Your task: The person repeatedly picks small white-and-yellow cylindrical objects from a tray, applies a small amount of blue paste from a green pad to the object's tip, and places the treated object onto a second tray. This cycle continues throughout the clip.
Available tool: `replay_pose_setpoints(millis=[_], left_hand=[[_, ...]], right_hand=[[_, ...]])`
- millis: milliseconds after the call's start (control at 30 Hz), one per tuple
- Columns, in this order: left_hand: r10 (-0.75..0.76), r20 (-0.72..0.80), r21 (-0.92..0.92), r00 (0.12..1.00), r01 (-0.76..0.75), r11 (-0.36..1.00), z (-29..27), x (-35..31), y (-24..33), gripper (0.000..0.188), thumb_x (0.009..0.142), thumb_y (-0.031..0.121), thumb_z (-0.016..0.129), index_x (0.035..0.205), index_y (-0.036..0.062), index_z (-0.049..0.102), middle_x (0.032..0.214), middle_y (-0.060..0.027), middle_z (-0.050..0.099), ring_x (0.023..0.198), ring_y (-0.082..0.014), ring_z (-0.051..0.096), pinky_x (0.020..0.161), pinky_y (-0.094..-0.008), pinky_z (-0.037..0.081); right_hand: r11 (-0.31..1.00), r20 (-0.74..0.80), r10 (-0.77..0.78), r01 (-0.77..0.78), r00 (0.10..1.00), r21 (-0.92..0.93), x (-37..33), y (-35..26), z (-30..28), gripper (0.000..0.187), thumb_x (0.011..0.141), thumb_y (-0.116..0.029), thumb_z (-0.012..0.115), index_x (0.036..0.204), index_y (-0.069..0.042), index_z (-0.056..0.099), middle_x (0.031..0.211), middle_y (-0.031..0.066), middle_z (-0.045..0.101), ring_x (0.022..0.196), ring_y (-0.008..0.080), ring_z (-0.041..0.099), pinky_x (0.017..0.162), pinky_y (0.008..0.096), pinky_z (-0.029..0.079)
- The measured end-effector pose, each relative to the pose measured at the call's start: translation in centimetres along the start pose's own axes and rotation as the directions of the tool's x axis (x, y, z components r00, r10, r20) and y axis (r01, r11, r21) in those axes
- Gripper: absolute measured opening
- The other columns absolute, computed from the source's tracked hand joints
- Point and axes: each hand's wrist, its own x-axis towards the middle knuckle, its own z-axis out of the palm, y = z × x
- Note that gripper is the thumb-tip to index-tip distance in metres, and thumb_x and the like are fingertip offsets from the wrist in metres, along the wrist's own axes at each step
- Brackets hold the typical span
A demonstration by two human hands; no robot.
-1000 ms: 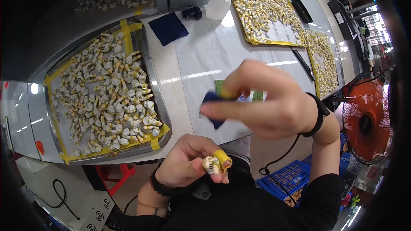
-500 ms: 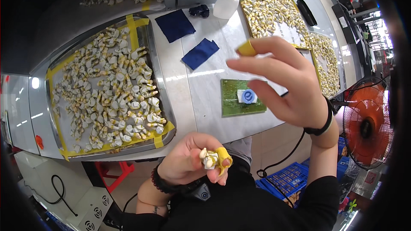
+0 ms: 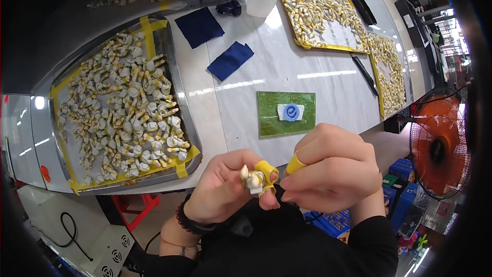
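Observation:
Close to my body, my left hand (image 3: pixel 215 190) pinches a small white-and-yellow figurine (image 3: pixel 253 180) between thumb and fingers. A yellow finger cover is on one of its fingertips. Right beside it, my right hand (image 3: pixel 338 174) has its fingers drawn together, with a yellow cover (image 3: pixel 295 164) on the index finger. Whether anything tiny sits in that pinch is hidden. Beyond the hands, a green rectangular plate (image 3: pixel 269 125) lies on the table, bearing a white pad with a round blue piece (image 3: pixel 291 113) on it.
At left stands a metal tray (image 3: pixel 188 123) edged in yellow tape, heaped with similar figurines (image 3: pixel 123 107). Farther off are two navy cloths (image 3: pixel 200 26), a white squeeze bottle (image 3: pixel 262 1) and trays of small yellow-white pieces (image 3: pixel 318 10). An orange fan (image 3: pixel 438 146) stands at right.
My right hand has come down from above the green plate to beside my left hand, and its spread fingers have closed together. The figurine stays in my left hand. The view has shifted slightly.

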Motion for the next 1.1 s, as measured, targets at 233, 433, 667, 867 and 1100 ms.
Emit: replay_pose_setpoints(millis=[233,433,667,867,1100], left_hand=[[0.021,-0.012,-0.013,1.000,-0.021,1.000,0.2,0.7,-0.4,0.055,0.085,0.041,0.062,0.110,-0.0063,0.052,0.086,-0.0116,0.063,0.081,-0.0175,0.063,0.081,-0.0343,0.051],[0.192,-0.180,0.481,0.965,-0.084,0.873,1.2,-0.6,1.1,0.049,0.082,0.037,0.068,0.106,-0.0042,0.056,0.089,-0.0115,0.064,0.087,-0.0186,0.063,0.081,-0.0302,0.049],[0.734,-0.010,0.833,0.679,0.412,-0.370,3.3,-5.6,11.0,0.026,0.070,0.008,0.071,0.089,-0.0022,0.057,0.086,-0.0106,0.058,0.079,-0.0209,0.054,0.072,-0.0303,0.043],[0.580,0.065,0.998,0.812,-0.042,-0.054,4.5,-3.4,10.0,0.036,0.067,0.022,0.080,0.087,0.0001,0.061,0.082,-0.0105,0.062,0.077,-0.0201,0.059,0.071,-0.0310,0.047],[0.372,0.150,0.621,0.916,-0.380,0.686,3.3,0.7,0.0,0.035,0.081,0.013,0.069,0.105,-0.0079,0.053,0.097,-0.0244,0.063,0.085,-0.0268,0.064,0.073,-0.0335,0.052]], right_hand=[[0.999,-0.050,0.051,-0.051,0.997,-0.006,-0.8,0.0,-0.2,0.019,0.064,-0.002,0.076,0.080,-0.005,0.066,0.072,0.0051,0.057,0.060,0.0174,0.055,0.050,0.0267,0.042],[0.988,-0.050,0.134,-0.137,0.990,-0.074,-2.0,0.1,-1.5,0.019,0.062,-0.001,0.076,0.079,-0.005,0.067,0.070,0.0056,0.059,0.059,0.0174,0.057,0.050,0.0259,0.043],[0.959,-0.289,0.258,-0.280,0.922,-0.037,-5.9,1.7,-3.5,0.015,0.062,0.002,0.073,0.074,-0.002,0.065,0.064,0.0066,0.060,0.058,0.0163,0.056,0.050,0.0243,0.042],[0.955,-0.317,0.294,-0.261,0.902,0.143,-8.1,2.5,-2.9,0.015,0.063,0.001,0.072,0.076,-0.001,0.065,0.066,0.0078,0.061,0.060,0.0180,0.058,0.054,0.0254,0.043],[0.941,-0.213,0.114,-0.037,0.970,0.337,-4.8,1.2,-0.1,0.026,0.067,-0.006,0.078,0.090,-0.002,0.067,0.090,0.0106,0.062,0.074,0.0224,0.060,0.062,0.0281,0.046]])
